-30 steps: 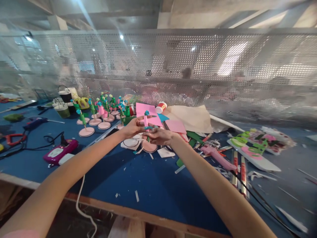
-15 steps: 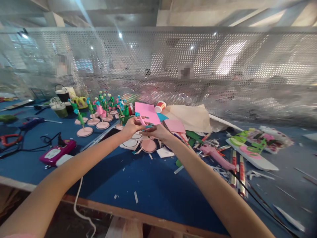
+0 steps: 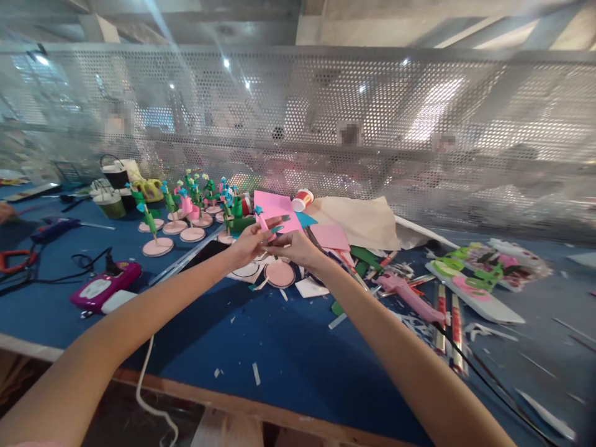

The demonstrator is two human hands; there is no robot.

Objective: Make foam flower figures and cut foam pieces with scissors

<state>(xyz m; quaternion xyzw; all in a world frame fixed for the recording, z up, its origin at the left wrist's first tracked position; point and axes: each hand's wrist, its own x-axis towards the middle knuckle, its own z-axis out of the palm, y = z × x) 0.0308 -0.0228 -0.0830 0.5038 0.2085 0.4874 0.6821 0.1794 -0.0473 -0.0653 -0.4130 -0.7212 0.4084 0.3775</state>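
Two bare hands are holding a small, slim pink tube (image 3: pixel 265 225), topped with a tiny blue flower shape (image 3: pixel 259 210). The tube is leaning slightly to the left, above the middle of the blue counter (image 3: pixel 200 347), nearer its back edge than its front. The left hand's (image 3: pixel 251 241) grip is clamping on the tube; the right hand (image 3: pixel 293 247) is meeting it from below, but whether its grip is closing on the tube, I cannot tell. Just below, a round pink disc (image 3: pixel 280 274) is lying flat.

Paper scraps are dotting the counter, and bare wood is lining its front edge. Toward the left, flowered models on round bases (image 3: pixel 157 247) are standing upright. Toward the right edge, a pink glue gun (image 3: pixel 410 297) is lying among offcuts. A perforated metal screen (image 3: pixel 302 105) is running along the back edge, with bright lamps shining beyond.
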